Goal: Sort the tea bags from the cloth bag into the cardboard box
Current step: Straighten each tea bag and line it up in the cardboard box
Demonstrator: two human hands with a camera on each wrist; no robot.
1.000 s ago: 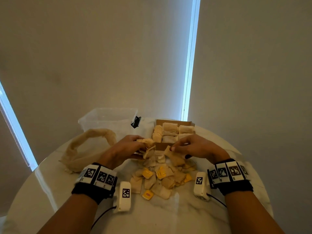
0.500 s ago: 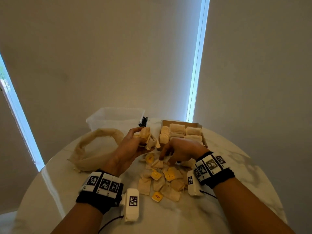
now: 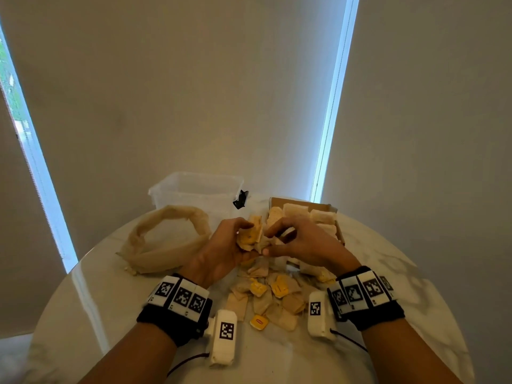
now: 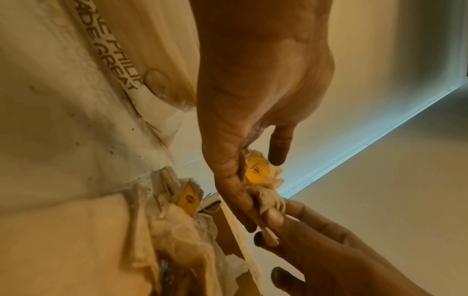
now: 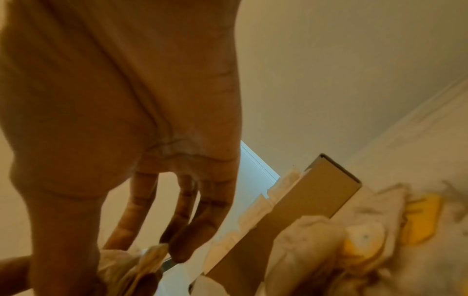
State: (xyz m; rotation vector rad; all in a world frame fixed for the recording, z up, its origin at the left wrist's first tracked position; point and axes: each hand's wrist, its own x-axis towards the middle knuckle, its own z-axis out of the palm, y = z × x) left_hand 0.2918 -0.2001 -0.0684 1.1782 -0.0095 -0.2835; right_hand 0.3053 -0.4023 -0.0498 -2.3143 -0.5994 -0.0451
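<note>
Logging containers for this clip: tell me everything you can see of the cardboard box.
The cardboard box is brown, shallow and open-topped, standing flat on the far right part of the table, behind the right hand. Pale tea bags fill it in upright rows. Loose bags lie against its near wall in the right wrist view. Neither hand plainly touches it.

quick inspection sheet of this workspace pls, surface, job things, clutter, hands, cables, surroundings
surface: round pale table, glossy.
job's things: cardboard box at the back, packed with tea bags; loose tea bags heaped on the table before it; cloth bag lying open on the left.
clutter: clear tub behind the bag, black clip beside it.
hands: left hand grips a bunch of tea bags; right hand pinches the same bunch.
cables: dark cords run from both wrist cameras.
surroundings: drawn blinds, daylight at the gaps.
</note>
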